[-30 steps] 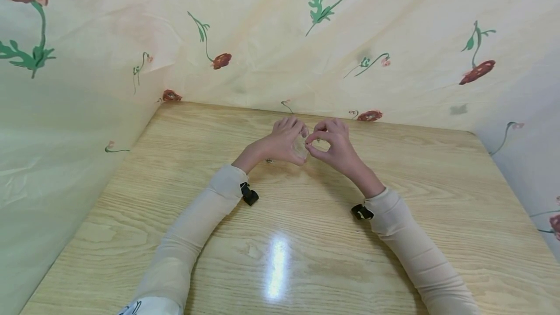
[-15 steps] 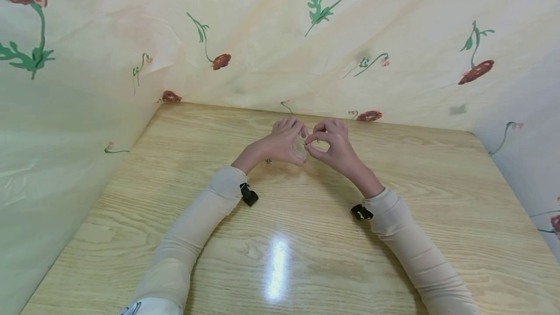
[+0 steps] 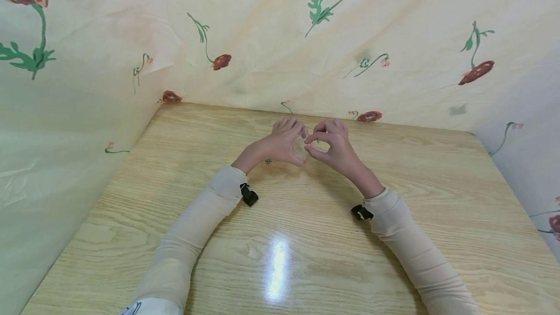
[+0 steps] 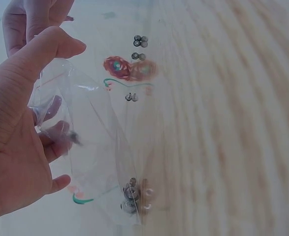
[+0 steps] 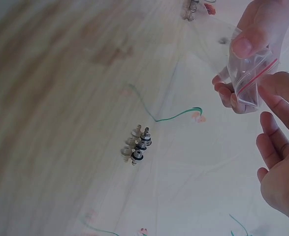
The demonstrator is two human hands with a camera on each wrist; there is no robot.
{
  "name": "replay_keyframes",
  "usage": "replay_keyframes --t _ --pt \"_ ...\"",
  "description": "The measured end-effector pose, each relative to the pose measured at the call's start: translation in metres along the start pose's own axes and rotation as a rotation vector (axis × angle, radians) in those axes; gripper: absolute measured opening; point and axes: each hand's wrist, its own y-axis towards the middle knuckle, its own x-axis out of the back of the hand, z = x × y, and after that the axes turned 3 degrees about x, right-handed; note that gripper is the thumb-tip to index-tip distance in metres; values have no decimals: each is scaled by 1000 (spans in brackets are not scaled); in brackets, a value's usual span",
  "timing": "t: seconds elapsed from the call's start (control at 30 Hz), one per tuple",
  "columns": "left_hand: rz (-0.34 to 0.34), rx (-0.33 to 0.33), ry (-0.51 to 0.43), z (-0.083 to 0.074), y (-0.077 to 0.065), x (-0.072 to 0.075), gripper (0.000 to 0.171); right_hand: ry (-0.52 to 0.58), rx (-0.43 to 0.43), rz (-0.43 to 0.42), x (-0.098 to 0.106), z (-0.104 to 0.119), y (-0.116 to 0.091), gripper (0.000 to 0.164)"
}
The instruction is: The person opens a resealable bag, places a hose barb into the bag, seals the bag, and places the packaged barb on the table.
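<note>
My left hand (image 3: pixel 280 144) holds a clear zip bag (image 4: pixel 97 118) by its mouth, the thumb on one side and fingers on the other. A red line runs along the bag's seal in the right wrist view. Beside the mouth is my right hand (image 3: pixel 336 148), thumb and index tips slightly parted, with nothing showing between them; its other fingers are loosely bent. Inside the bag's outline, a small dark metal part (image 4: pixel 75 138) appears blurred. Small silvery metal fittings (image 5: pixel 141 145) with black rings stand on the table near the hands.
The wood-grain table (image 3: pixel 306 237) has a bright glare spot in front. More small metal fittings (image 4: pixel 141 41) stand in groups past the bag, and another cluster (image 4: pixel 131 196) lies near its lower edge. A flowered cloth (image 3: pixel 262 38) hangs behind and at the sides.
The dark speck between my right thumb and index finger has gone, and a slight gap shows between the tips. The left hand and the bag stay in place.
</note>
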Motion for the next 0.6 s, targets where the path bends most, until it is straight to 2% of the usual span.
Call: replay_keyframes --t 0.6 --pt "4 -9 -27 1 0 0 58 5 -6 3 1 1 0 11"
